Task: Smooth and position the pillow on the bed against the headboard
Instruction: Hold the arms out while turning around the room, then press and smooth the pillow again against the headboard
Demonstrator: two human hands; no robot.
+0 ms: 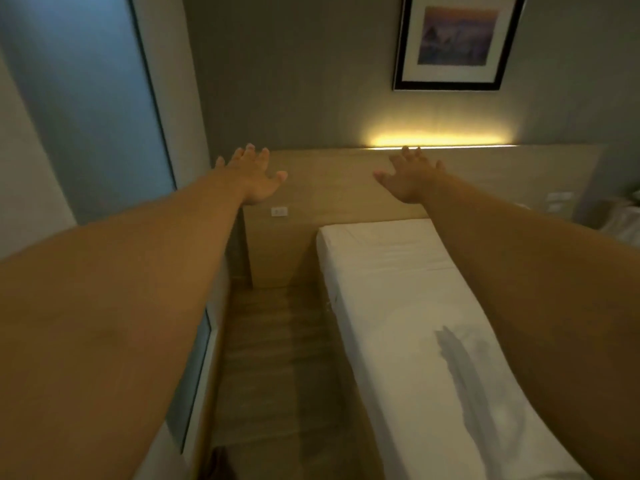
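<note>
Both my arms stretch forward with fingers spread and nothing in them. My left hand hovers in front of the left end of the wooden headboard. My right hand is raised near the headboard's top edge, above the head of the bed. The bed has a white fitted sheet with a grey smear on it toward the near end. No pillow shows in this view; my right forearm hides the bed's right side.
A narrow strip of wood floor runs between the bed and a glass panel at left. A wooden bedside block with a wall socket stands left of the bed. A framed picture hangs above a lit strip.
</note>
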